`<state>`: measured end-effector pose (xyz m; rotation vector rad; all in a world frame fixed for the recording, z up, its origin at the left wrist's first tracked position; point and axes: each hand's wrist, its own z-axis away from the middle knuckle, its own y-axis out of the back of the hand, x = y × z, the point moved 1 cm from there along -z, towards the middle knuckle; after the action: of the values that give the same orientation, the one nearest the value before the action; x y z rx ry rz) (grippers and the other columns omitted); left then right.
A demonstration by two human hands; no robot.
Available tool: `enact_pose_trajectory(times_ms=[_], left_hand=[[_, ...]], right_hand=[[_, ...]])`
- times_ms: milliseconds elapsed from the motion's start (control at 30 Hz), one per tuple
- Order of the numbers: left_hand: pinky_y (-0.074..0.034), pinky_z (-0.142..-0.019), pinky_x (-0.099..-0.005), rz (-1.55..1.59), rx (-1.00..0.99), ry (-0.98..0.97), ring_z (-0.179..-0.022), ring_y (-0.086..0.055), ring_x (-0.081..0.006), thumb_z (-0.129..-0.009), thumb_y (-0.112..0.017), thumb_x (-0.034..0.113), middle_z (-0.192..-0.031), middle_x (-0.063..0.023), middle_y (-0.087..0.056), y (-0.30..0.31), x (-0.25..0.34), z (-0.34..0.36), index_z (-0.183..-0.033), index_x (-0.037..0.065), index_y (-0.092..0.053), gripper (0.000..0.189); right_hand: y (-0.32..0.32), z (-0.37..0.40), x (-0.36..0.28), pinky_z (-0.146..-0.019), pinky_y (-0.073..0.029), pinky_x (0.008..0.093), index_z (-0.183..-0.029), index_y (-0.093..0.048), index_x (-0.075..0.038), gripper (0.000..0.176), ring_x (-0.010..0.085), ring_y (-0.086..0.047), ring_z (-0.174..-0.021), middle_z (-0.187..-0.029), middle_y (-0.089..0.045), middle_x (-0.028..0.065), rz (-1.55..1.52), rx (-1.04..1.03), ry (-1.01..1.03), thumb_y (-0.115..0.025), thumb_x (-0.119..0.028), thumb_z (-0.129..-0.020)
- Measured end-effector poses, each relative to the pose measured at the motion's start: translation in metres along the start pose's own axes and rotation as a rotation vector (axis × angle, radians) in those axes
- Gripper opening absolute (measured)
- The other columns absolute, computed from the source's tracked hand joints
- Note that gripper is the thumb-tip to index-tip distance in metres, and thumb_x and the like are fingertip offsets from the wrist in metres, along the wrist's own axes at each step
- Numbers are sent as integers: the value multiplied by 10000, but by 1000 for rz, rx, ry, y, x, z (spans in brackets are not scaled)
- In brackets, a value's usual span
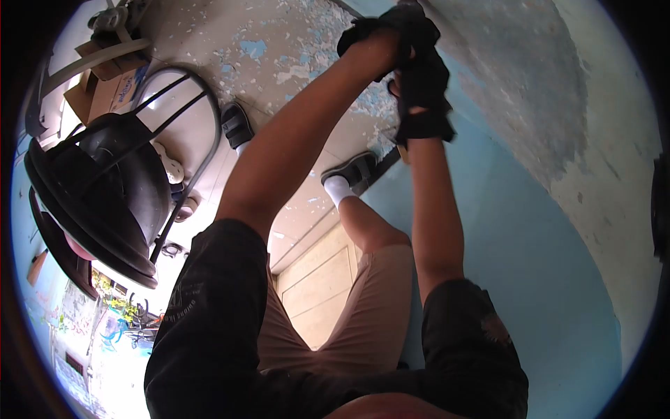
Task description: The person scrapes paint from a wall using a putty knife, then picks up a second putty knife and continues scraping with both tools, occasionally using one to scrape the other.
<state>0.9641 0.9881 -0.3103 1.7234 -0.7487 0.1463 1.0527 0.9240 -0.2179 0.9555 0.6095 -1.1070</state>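
Both of my hands are in black gloves, raised close together against the wall at the top of the view. My left hand [401,31] is the farther one, bent at the wrist, its fingers closed. Just below it, my right hand [424,84] is closed too, with some bare skin showing at the glove openings. Whatever they grip is hidden by the dark gloves. Beside them is the wall, with a bare grey patch [523,77] above its light blue paint [516,202].
Paint flakes [293,70] litter the tiled floor. A black chair with a metal frame [125,160] lies at the left, near a cardboard box [115,91]. My feet are in dark sandals [352,171]; a dark strip [382,167] lies by the wall. A pale panelled surface [317,283] shows between my legs.
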Motion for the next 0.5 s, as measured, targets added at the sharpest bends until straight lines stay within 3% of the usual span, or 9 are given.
enact_pose_trajectory(times_ms=[33, 67, 100, 167, 267, 300, 367, 433, 500], left_hand=[[-506, -675, -374, -48, 176, -94, -699, -648, -300, -696, -598, 188, -663, -152, -636, -6, -8, 1, -683, 61, -670, 146], [-505, -662, -382, -155, -190, -66, -674, -643, -307, -709, -594, 198, -671, -149, -635, 68, 24, -12, -684, 61, -663, 155], [-505, -662, -382, -164, -192, -67, -674, -643, -307, -709, -594, 198, -671, -149, -635, 68, 20, -13, -684, 61, -663, 155], [-501, -636, -386, -7, 140, -9, -658, -642, -308, -707, -596, 202, -674, -147, -634, 52, 24, -12, -697, 68, -662, 150], [-496, -628, -381, 112, 137, -82, -652, -636, -311, -710, -593, 202, -687, -142, -638, 45, 5, -10, -708, 81, -661, 139], [-499, -639, -371, 128, 292, -184, -649, -637, -316, -710, -589, 204, -679, -140, -635, 10, -22, 0, -696, 86, -655, 136], [-499, -644, -371, 87, 239, -142, -667, -638, -318, -710, -591, 215, -699, -140, -637, 17, -16, -4, -702, 85, -654, 144], [-498, -654, -370, -4, 112, -49, -702, -640, -321, -708, -593, 236, -739, -140, -643, 31, -9, 0, -713, 83, -651, 163], [-498, -659, -369, -46, 63, -7, -720, -641, -322, -708, -594, 246, -759, -140, -646, 39, 4, 0, -719, 82, -649, 173]], right_hand=[[-3, -8, 3, -701, -485, 328, -1090, -632, -50, 303, 222, -652, -808, -870, -689, 110, 165, 23, 72, -626, -245, -857], [0, 1, -10, -686, -487, 315, -1068, -636, -54, 286, 214, -652, -793, -864, -687, 120, 413, 94, 513, -617, -252, -862], [-3, 4, -12, -686, -487, 315, -1068, -636, -54, 286, 214, -652, -793, -864, -687, 120, 404, 93, 516, -617, -252, -862], [6, 15, -10, -660, -492, 354, -1040, -638, -59, 331, 260, -659, -784, -844, -671, 152, 99, 34, 247, -622, -332, -852], [0, 9, -50, -692, -499, 370, -1026, -643, -73, 345, 299, -656, -835, -847, -658, 176, 285, -33, 9, -612, -368, -850], [1, 11, -36, -692, -499, 370, -1026, -643, -73, 345, 299, -656, -835, -847, -658, 176, 298, -30, -12, -612, -368, -850], [-13, -4, -26, -698, -504, 384, -1028, -644, -80, 361, 322, -647, -851, -835, -645, 190, 670, 139, 564, -607, -390, -847], [-9, 4, -23, -730, -501, 353, -1064, -638, -75, 340, 275, -658, -872, -883, -667, 161, 673, 62, 483, -616, -342, -854], [-2, 17, -35, -780, -486, 319, -1120, -624, -67, 336, 212, -650, -921, -962, -684, 122, 291, 23, 424, -645, -259, -846]])
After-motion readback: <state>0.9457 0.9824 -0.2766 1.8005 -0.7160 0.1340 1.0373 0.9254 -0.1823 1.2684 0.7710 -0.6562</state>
